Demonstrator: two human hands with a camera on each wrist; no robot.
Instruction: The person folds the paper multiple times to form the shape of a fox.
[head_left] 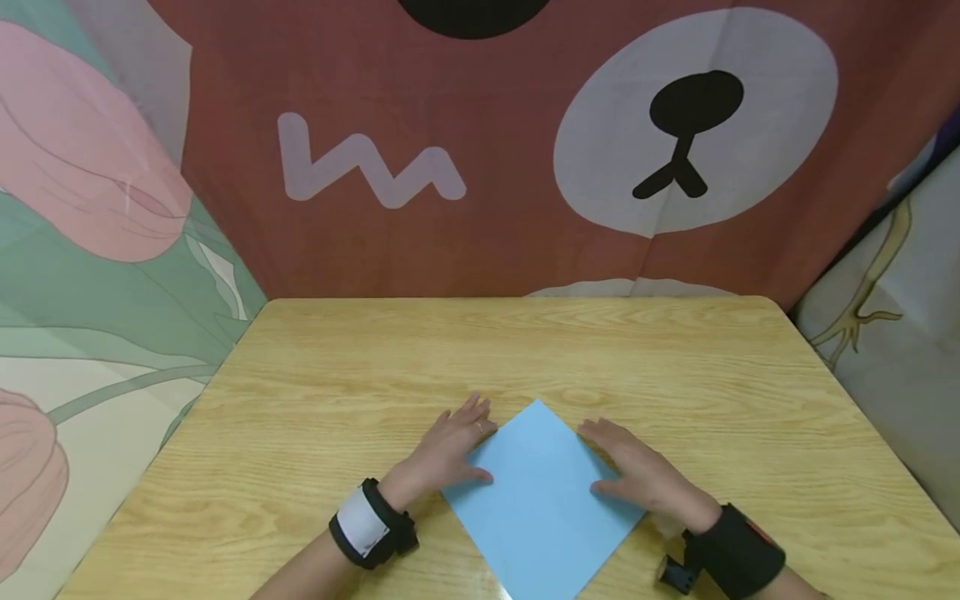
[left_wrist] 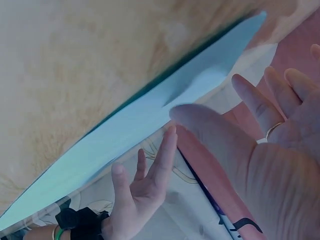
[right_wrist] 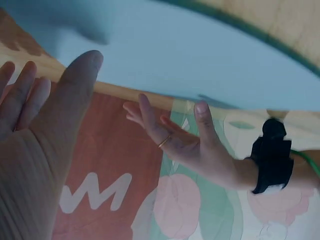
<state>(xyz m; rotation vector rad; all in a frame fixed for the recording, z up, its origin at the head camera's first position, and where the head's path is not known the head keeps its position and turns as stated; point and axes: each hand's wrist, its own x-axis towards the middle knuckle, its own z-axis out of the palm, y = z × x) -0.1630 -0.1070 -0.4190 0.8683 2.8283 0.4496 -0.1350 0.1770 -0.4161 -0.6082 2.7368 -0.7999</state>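
Observation:
A square sheet of light blue paper lies on the wooden table, one corner pointing to the far side and the near corner cut off by the frame. On its upper left edge rests my left hand, fingers stretched forward and thumb over the paper. My right hand lies at the upper right edge with its fingers extended and its thumb on the sheet. A ring shows on a finger of the left hand. In both wrist views the blue paper runs beside the outstretched thumbs.
The light wooden table reaches to a brown cloth backdrop with a cartoon bear print. A floral cloth hangs on the left. Black bands with small cameras sit on both wrists.

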